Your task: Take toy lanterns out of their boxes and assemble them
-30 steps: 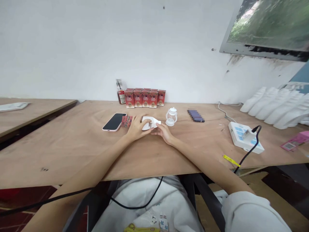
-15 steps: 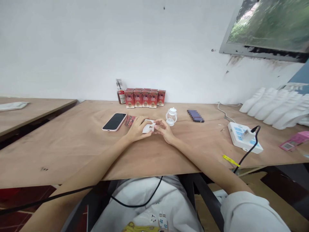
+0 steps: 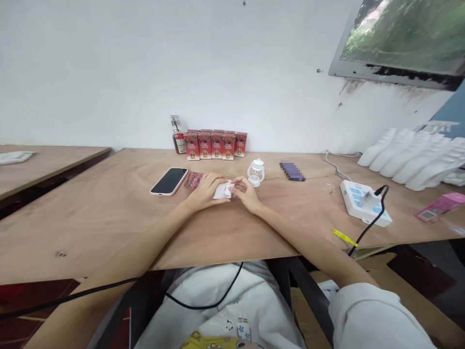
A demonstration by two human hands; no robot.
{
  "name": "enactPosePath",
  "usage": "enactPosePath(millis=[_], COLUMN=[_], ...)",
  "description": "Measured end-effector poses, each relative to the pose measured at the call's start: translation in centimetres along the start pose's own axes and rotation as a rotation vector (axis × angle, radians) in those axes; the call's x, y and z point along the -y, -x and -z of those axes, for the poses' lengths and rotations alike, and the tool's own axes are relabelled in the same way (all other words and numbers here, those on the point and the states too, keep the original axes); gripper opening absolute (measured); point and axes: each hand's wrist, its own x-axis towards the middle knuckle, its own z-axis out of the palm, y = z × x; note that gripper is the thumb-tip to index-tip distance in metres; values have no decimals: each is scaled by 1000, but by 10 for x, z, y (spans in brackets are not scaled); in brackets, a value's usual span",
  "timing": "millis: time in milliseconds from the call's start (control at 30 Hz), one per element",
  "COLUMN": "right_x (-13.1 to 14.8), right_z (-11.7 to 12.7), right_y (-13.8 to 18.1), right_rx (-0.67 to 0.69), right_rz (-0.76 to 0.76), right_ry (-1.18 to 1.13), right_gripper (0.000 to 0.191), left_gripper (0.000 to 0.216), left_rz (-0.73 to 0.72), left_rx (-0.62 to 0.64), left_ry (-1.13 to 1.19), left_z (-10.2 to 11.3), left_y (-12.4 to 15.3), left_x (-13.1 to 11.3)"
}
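Over the middle of the table, my left hand (image 3: 206,193) grips a small white folded-card piece (image 3: 220,191), its fingers wrapped over the top. My right hand (image 3: 247,194) pinches a white flap at the right end of that piece. A red patterned card surface (image 3: 193,180) shows just beyond my left hand; whether it joins the white part is hidden by the fingers. Close behind my right hand stands a small clear lantern (image 3: 256,173) with a white lid and base, upright and untouched.
Several red printed boxes (image 3: 217,145) stand by the wall beside a bottle (image 3: 179,140). A phone (image 3: 169,182) lies left, a dark purple flat object (image 3: 292,171) right. Farther right are a white power strip (image 3: 352,198), a pink box (image 3: 439,207) and white moulded pieces (image 3: 407,155).
The white flap at the right end has folded inward under my right fingers, and the gap in the white card looks smaller. The view has shifted slightly.
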Motion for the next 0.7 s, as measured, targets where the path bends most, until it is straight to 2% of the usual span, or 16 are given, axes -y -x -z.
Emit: enactPosePath(millis=[233, 433, 600, 700], right_x=[-4, -10, -8, -4], right_z=[-2, 1, 2, 1], right_y=[0, -2, 0, 1], right_rx=[7, 1, -8, -15], right_rz=[87, 121, 129, 130], right_ry=[69, 182, 237, 255], right_gripper=[27, 25, 24, 23], left_gripper=[53, 64, 48, 47], left_rz=[-22, -5, -2, 17], left_rx=[-29, 51, 102, 106], left_ry=[-11, 10, 17, 13], left_z=[-2, -3, -9, -9], left_y=[0, 0, 1, 0], left_x=[0, 2, 4, 4])
